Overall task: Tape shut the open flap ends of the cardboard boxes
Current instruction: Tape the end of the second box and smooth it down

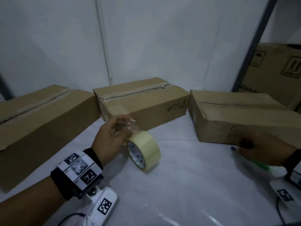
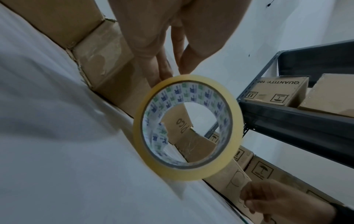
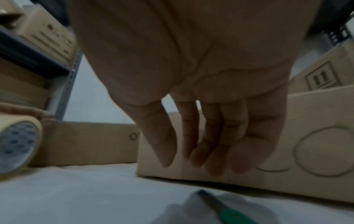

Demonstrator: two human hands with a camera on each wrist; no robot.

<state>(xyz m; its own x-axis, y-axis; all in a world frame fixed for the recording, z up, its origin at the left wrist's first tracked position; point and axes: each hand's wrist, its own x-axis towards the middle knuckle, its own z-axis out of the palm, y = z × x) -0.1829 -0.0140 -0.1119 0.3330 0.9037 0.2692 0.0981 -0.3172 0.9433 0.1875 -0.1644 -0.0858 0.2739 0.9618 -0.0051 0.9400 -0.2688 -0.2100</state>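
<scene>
The left hand [image 1: 112,136] pinches a clear strip of tape [image 1: 130,123] that runs from the end of the middle box [image 1: 141,101] down to the roll [image 1: 144,154], which hangs just in front of that box, over the white surface [image 1: 179,193]. The strip already seems stuck to that box's end. The right hand [image 1: 267,149] hovers low, fingers [image 3: 208,151] loosely curled and holding nothing, close to the front face of the right box [image 1: 236,118]. A green-handled cutter [image 3: 228,210], probably a knife or scissors, lies on the surface just beneath it, further from the middle box than the roll.

The step looks like cutting the strip free. To do it well, keep the left pinch firm and the strip taut, so it does not fold back on itself. The right hand should take up the cutter and slice close to the roll, leaving enough tail to smooth onto the middle box. Then press that tail flat from the box's edge outward. The right box's flap, beyond the middle box, still looks open.
</scene>
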